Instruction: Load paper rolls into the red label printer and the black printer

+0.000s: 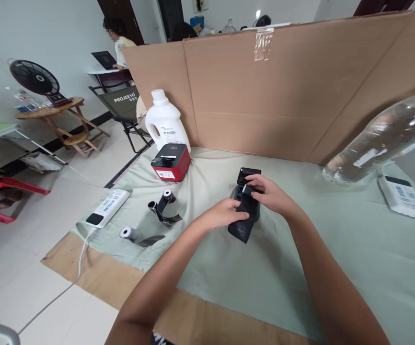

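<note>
Before me on the green cloth sits a small black device (249, 175) with its lid flipped up. My right hand (270, 195) is closed on a small roll with a white core end, held over the device's opening. A loose black strip (242, 229) comes down from that roll toward me and partly covers the device. My left hand (224, 214) pinches this strip between thumb and fingers at its left side. How deep the roll sits in the device is hidden by my fingers and the strip.
Left of my hands lie two joined black ribbon rolls (164, 203) and a white roll with dark film (130, 234). Behind them stand a red-and-black printer (171, 163) and a white detergent bottle (167, 122). Cardboard (250, 105) walls the back; a large clear bottle (380, 139) leans right.
</note>
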A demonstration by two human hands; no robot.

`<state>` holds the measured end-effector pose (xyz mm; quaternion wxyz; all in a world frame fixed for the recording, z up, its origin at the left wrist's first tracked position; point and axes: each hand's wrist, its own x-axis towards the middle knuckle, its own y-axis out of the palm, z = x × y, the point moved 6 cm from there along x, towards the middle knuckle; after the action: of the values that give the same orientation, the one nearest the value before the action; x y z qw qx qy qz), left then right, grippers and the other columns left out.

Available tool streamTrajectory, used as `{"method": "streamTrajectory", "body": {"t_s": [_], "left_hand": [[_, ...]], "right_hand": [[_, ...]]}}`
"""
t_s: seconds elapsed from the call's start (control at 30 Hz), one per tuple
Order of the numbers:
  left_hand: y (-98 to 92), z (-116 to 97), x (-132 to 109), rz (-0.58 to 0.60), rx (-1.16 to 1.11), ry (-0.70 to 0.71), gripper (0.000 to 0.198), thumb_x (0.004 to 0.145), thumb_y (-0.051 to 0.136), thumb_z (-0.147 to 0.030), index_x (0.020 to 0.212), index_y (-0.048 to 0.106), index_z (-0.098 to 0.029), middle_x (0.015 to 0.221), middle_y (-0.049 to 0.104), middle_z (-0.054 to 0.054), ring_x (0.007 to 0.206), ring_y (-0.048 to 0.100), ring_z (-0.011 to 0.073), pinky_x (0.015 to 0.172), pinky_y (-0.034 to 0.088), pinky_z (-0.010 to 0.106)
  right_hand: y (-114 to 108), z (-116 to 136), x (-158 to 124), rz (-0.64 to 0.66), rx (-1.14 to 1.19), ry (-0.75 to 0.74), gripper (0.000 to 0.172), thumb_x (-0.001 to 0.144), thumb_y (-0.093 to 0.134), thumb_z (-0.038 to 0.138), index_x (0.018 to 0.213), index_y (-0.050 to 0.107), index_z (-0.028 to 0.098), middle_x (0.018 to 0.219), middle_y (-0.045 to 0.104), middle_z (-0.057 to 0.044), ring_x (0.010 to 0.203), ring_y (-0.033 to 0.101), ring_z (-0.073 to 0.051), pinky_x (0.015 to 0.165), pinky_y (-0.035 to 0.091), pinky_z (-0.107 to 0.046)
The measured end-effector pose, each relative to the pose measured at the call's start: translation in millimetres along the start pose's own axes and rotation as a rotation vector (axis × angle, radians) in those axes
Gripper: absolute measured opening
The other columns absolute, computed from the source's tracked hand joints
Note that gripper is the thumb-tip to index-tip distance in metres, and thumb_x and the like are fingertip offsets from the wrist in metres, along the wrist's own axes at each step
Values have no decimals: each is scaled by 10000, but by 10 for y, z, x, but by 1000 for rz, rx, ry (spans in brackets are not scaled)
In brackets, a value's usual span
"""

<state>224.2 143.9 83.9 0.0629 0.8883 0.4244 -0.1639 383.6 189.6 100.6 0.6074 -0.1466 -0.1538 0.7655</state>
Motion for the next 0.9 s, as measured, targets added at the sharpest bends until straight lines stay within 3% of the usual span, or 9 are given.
{"method": "streamTrajectory", "body": {"t_s": [0.23,0.43,0.6,0.77,0.9], "left_hand": [[33,226,149,-109,3,-101,162,790,751,-288,747,668,-156,616,591,-36,580,519,111,574,377,246],[18,298,206,-128,-57,-140,179,805,750,-297,733,677,-151,634,661,-4,600,604,139,610,400,264],[28,322,175,-75,-10,-237,306,821,747,-410,694,628,-158,630,706,37,665,710,189,667,424,279],[2,342,189,-68,1,-220,349,796,759,-473,720,653,-149,660,720,25,679,722,183,707,439,282],[-4,374,205,-66,3,-229,350,793,764,-467,705,644,-150,629,703,17,645,707,169,684,429,275]], "right_hand": [[149,-112,154,-31,-318,-169,476,828,510,86,1267,623,233,1235,720,-97,1214,637,-272,1052,456,-441],[233,-190,238,-57,-527,-222,431,869,468,79,1232,644,229,1273,712,-98,1194,612,-301,1079,377,-519],[253,-257,277,-68,-543,-251,434,866,444,56,1213,646,221,1243,705,-108,1178,592,-301,1038,400,-504],[199,-282,285,-69,-475,-303,383,896,447,65,1201,639,196,1247,647,-125,1122,622,-251,996,467,-399],[234,-262,256,-68,-657,-235,317,859,497,48,1082,676,183,1172,637,-135,1080,609,-276,960,474,-410]]}}
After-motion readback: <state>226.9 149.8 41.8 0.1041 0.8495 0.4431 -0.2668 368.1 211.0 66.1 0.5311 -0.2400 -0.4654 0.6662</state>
